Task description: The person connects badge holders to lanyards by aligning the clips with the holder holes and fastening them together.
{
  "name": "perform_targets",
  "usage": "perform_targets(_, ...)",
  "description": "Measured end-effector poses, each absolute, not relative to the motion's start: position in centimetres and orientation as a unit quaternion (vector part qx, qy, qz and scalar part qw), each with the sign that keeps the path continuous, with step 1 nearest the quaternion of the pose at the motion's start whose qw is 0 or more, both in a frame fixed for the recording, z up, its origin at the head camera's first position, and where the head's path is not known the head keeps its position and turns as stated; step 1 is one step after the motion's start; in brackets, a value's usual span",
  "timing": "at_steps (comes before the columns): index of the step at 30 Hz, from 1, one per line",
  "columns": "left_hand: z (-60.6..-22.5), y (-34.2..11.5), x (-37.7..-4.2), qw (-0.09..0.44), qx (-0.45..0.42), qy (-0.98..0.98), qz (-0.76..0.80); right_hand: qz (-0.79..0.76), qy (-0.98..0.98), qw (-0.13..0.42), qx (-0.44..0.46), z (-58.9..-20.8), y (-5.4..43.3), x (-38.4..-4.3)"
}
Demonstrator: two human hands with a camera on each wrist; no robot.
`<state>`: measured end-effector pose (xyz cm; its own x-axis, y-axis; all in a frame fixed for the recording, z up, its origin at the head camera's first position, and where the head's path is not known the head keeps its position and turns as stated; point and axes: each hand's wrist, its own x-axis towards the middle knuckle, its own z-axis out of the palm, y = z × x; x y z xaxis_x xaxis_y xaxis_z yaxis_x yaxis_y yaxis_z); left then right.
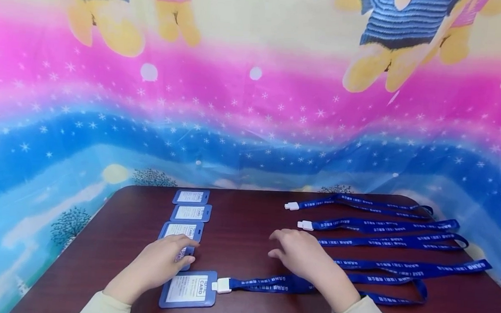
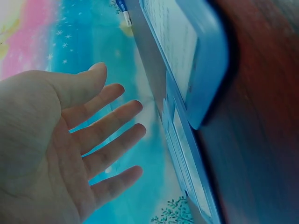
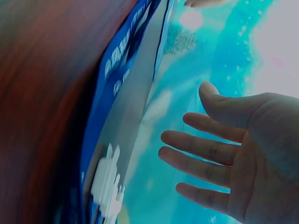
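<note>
My left hand point(image 1: 157, 262) hovers over the column of blue ID card holders, its fingers spread and holding nothing, as the left wrist view shows. It partly covers a card holder point(image 1: 183, 229) and another one behind the fingers. Closest to me lies a card holder point(image 1: 188, 289) with a white clip point(image 1: 224, 285) at its right edge, joined to a blue lanyard point(image 1: 265, 284). Above that lanyard is my right hand point(image 1: 302, 256), fingers apart, nothing in it. White plastic clips point(image 3: 106, 182) show below the right hand in the right wrist view.
Two more card holders, one point(image 1: 190, 197) at the far edge and one point(image 1: 191, 213) nearer, lie at the left of the dark red table point(image 1: 238, 222). Several blue lanyards point(image 1: 400, 226) lie in rows at the right. A printed cloth point(image 1: 253, 104) hangs behind the table.
</note>
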<state>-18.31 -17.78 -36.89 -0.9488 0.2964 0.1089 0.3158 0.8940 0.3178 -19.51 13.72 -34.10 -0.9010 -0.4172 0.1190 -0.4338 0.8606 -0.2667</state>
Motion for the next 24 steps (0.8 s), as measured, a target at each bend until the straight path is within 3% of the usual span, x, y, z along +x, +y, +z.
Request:
perform_targets(11,-36.7,-18.4,-18.2,0.042,-0.152,-0.974,-0.161,0.151,-0.976,0.017,0.156,-34.2,16.2,-20.5)
perform_targets(24,-37.0,-18.7,-18.4,0.042,-0.151,-0.976,-0.155,0.144,-0.977,-0.027,0.156,-35.5,17.7,-21.4)
